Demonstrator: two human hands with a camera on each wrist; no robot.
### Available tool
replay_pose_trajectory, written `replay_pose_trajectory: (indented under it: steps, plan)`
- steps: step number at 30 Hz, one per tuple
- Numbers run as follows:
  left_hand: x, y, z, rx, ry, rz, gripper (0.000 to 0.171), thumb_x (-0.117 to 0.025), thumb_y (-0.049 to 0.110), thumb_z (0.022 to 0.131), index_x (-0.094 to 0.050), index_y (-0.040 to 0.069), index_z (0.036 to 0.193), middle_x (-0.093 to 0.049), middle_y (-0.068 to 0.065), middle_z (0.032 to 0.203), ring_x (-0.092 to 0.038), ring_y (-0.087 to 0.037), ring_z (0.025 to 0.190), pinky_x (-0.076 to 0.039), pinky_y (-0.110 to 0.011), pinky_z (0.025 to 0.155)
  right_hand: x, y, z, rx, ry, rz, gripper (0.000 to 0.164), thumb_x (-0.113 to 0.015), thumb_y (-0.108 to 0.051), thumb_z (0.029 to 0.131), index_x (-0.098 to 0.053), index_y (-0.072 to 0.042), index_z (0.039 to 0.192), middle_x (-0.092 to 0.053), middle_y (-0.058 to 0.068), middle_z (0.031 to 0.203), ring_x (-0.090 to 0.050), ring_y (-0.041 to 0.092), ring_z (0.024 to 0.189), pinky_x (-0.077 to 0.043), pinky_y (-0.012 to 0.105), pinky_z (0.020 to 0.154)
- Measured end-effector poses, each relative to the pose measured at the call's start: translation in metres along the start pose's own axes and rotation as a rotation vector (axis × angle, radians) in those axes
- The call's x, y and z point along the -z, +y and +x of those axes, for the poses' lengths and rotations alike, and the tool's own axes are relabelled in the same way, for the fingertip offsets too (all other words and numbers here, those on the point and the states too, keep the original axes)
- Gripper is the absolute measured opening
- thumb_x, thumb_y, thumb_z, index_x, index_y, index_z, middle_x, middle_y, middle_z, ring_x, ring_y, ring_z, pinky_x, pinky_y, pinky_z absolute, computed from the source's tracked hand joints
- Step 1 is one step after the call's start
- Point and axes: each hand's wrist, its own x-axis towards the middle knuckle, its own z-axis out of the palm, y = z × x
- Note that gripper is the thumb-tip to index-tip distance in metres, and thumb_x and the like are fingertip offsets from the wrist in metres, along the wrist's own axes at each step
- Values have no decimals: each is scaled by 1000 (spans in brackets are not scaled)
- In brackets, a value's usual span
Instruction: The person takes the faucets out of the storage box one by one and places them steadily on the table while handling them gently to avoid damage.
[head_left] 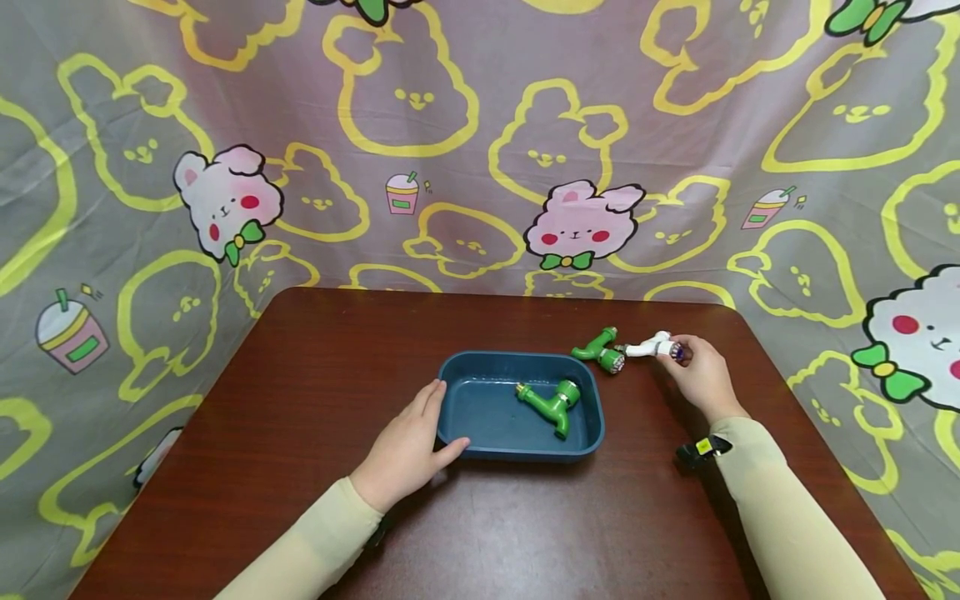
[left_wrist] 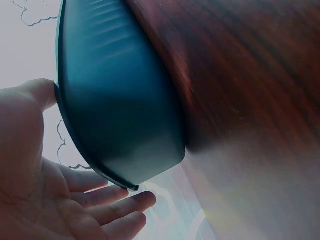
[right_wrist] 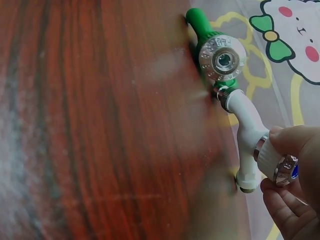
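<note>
A blue tray (head_left: 517, 455) sits on the table, holding one green tap (head_left: 553, 410) inside. My left hand (head_left: 405, 442) rests against its left end, the thumb at the front rim and the extended fingers along the side. In the left wrist view that hand (left_wrist: 60, 195) touches the tray's edge (left_wrist: 75, 142). To the right of the tray, my right hand (head_left: 703, 375) pinches a white tap (head_left: 645, 346) by its handle knob. The right wrist view shows thumb and fingers at the white tap's (right_wrist: 246, 125) ribbed knob. Another green tap (right_wrist: 220, 55) lies close beside its threaded end.
The second green tap (head_left: 600, 350) lies just behind the tray's right back corner. A brown wooden table (head_left: 337, 350) carries everything. Behind and at both sides hangs a patterned cloth (head_left: 480, 217) with bunny and bear drawings.
</note>
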Motion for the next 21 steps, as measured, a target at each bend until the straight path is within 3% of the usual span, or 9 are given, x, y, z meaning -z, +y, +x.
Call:
replay_pose_trajectory:
  steps: [21]
  plan:
    - [-1, -1, -1, 4, -2, 8, 92, -74, 52, 92, -37, -4, 156, -42, -23, 158, -54, -36, 138, -52, -48, 106, 1, 1, -3, -10, -70, -33, 37, -76, -13, 91, -59, 8, 118, -64, 27, 104, -59, 38, 92, -45, 46, 79]
